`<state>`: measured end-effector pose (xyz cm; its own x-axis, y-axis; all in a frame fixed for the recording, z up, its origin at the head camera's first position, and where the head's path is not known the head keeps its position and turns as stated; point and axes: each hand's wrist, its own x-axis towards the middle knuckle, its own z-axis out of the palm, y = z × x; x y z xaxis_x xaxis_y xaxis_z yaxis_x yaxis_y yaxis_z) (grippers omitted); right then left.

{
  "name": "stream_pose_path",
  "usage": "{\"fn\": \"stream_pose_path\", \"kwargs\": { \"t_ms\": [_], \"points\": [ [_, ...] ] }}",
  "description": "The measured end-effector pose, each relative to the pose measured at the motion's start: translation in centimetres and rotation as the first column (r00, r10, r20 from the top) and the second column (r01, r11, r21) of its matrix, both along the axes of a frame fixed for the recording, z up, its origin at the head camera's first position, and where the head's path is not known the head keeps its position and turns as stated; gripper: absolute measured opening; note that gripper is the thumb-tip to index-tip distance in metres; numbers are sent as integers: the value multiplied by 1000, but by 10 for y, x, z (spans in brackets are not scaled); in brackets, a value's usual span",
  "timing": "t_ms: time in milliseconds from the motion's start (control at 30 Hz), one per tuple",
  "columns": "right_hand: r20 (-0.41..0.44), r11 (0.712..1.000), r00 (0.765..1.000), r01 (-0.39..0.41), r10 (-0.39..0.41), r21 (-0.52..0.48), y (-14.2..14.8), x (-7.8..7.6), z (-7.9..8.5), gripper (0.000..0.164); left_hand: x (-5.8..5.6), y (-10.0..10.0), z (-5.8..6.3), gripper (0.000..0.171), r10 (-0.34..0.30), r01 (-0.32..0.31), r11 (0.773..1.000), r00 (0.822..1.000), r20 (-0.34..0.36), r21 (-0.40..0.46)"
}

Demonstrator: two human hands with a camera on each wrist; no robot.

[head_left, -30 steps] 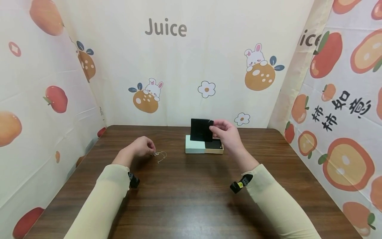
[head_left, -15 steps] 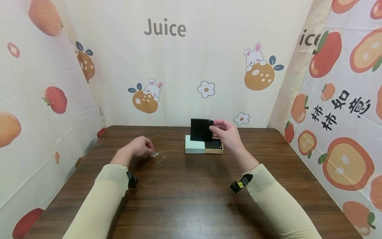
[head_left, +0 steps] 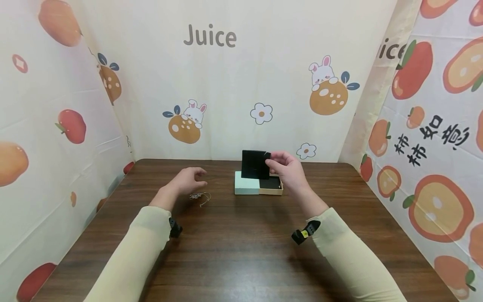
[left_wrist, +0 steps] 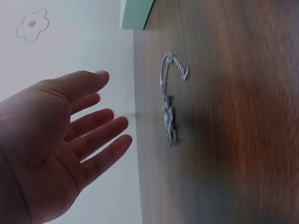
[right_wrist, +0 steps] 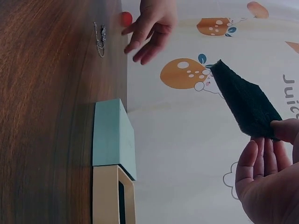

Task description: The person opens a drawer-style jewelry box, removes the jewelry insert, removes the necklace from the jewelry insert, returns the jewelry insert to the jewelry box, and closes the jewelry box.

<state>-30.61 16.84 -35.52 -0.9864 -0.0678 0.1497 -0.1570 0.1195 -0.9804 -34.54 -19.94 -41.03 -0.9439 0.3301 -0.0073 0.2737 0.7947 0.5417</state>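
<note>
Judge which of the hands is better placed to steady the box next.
Probably the left hand: it is open and holds nothing. The right hand looks nearer the box in the head view, but it pinches the black pad.

Metallic chain (left_wrist: pixel 169 119), matt pad (head_left: pixel 255 164) (slightly rough)

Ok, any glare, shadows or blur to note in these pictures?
Head view: pale glare on the near part of the wooden table, soft shadows beside both sleeves; left wrist view: left hand dim against the bright backdrop, chain details smeared; right wrist view: turned sideways, mint-green box edges fairly crisp.
</note>
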Motion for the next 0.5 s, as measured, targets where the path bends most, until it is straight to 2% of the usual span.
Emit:
{"fn": "stream_pose_path", "kwargs": {
  "t_ms": [100,300,500],
  "points": [
    [-1,1000,1000,-1,1,-11,1,0,0,31,-1,7,-2,59,-11,11,1000,1000,8,9],
    [-1,1000,1000,1,-1,-18,0,1,1,29,3,17,-2,64,-16,15,1000,999,29,28],
    [3,1000,1000,5,-5,-10,1,2,2,30,4,29,-4,68,-37,37,999,999,-1,-3]
  ]
}}
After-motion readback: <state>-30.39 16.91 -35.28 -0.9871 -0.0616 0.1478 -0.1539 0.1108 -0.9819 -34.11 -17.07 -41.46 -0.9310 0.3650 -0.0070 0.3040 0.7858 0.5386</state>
